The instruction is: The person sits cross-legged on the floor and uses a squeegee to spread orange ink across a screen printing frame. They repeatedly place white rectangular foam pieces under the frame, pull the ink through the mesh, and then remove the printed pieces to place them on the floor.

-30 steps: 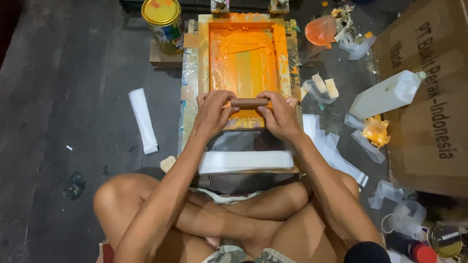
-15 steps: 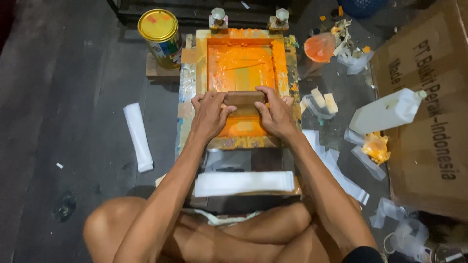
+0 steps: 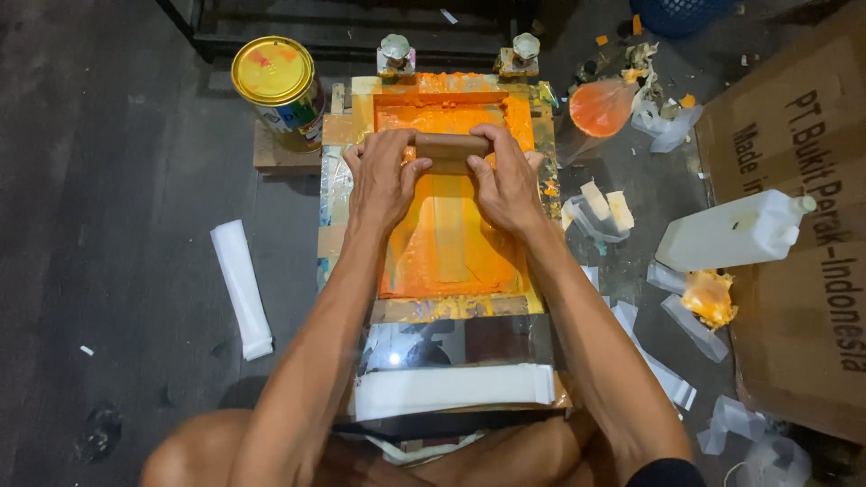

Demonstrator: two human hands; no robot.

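Observation:
Both my hands grip a wooden-handled squeegee (image 3: 450,147) held across the far part of a screen-printing frame (image 3: 339,180) covered in orange ink (image 3: 448,243). My left hand (image 3: 381,179) wraps the handle's left end, my right hand (image 3: 505,176) its right end. The frame is hinged at the back by two metal clamps (image 3: 395,52). A stack of white folded sheets (image 3: 451,388) lies on the board just in front of the frame, near my crossed legs.
A yellow-lidded paint can (image 3: 276,88) stands at the frame's far left. A white folded strip (image 3: 241,289) lies on the dark floor to the left. To the right are a white plastic jug (image 3: 735,233), an orange-stained bag (image 3: 601,106), scraps, and a cardboard box (image 3: 794,234).
My hands have pushed the squeegee away from me, from the near edge of the screen to its far end, leaving a smoothed orange streak behind it.

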